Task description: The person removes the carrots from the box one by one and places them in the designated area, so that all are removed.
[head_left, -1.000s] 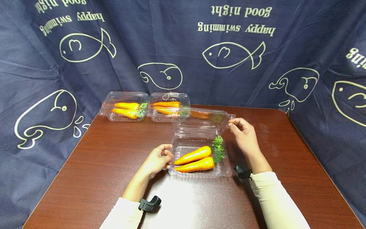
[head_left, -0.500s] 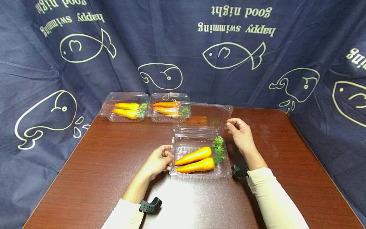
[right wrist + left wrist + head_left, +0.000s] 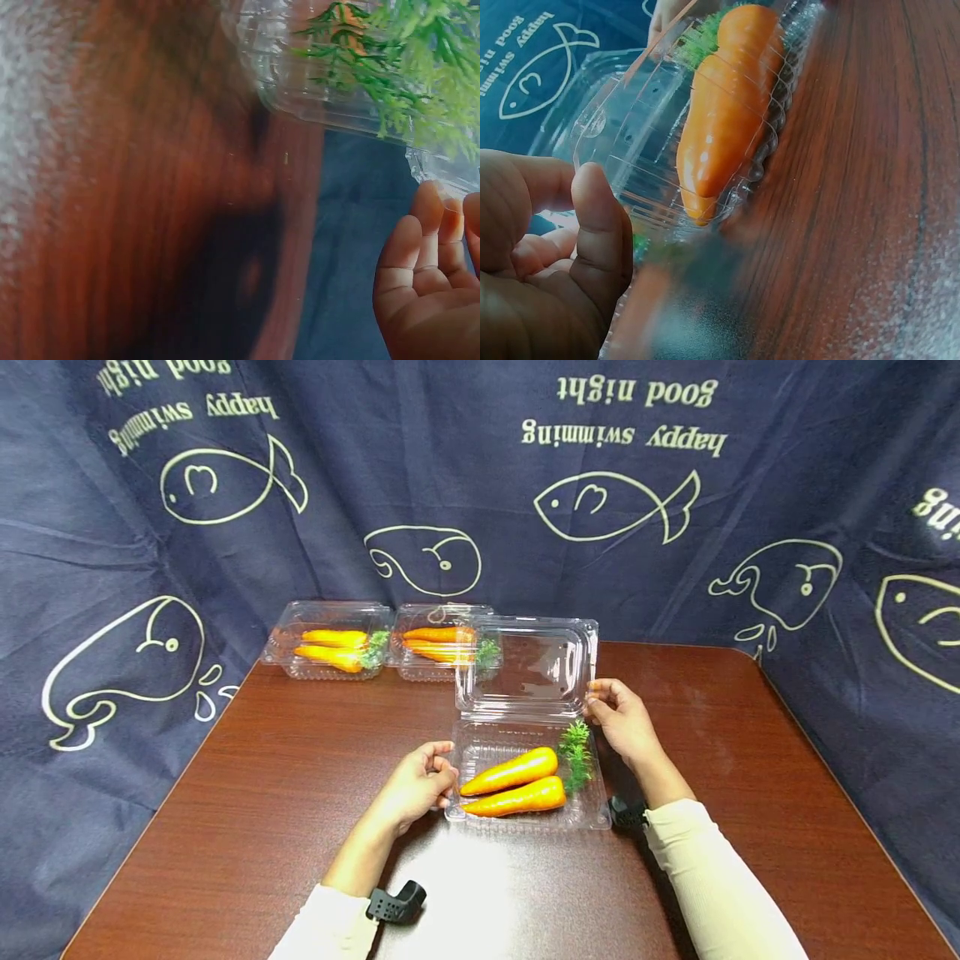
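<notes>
A clear plastic clamshell box [image 3: 528,733] lies on the table before me, its lid [image 3: 517,664] raised upright at the back hinge. Inside the base lie two orange carrots [image 3: 513,797], tips to the left, with leafy green tops [image 3: 576,756] at their right end. My left hand [image 3: 412,787] pinches the box's left rim between thumb and fingers, as the left wrist view shows up close. With the fingertips of my right hand [image 3: 628,722], I hold the lid's right edge low down near the hinge. In the right wrist view, the fingertips [image 3: 429,199] meet the clear plastic edge.
Two more clamshell boxes with carrots, one at the far left [image 3: 330,670] and one beside it [image 3: 412,670], stand at the table's back edge. The raised lid overlaps the nearer one in the head view. A dark blue fish-print curtain [image 3: 637,585] surrounds the brown table [image 3: 300,760].
The lid has swung back from tilted forward to upright. My right hand has slid slightly left and down along its edge. The left hand stays at the rim.
</notes>
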The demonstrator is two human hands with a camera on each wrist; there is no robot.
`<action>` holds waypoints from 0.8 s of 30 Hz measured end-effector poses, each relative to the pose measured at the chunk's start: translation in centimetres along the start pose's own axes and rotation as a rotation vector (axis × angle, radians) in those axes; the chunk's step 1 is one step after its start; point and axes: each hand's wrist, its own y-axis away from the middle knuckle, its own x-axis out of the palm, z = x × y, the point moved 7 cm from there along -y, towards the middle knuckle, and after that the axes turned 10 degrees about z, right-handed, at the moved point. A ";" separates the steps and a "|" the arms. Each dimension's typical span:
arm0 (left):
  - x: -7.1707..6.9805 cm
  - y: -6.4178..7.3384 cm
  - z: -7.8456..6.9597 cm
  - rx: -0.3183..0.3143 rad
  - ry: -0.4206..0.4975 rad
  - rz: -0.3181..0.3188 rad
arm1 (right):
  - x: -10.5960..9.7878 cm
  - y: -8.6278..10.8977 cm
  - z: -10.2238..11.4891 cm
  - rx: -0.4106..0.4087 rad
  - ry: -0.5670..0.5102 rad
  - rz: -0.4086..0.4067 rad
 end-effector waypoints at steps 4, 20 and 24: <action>0.1 0.1 0.0 -0.001 -0.001 0.010 | 0.1 0.2 -0.6 0.047 0.018 0.033; 1.0 1.2 -0.2 -0.013 -0.029 0.048 | 0.2 1.2 -1.5 0.097 0.000 0.083; 1.2 1.5 -0.1 -0.018 -0.036 0.078 | 0.3 1.7 -1.5 0.105 -0.011 0.097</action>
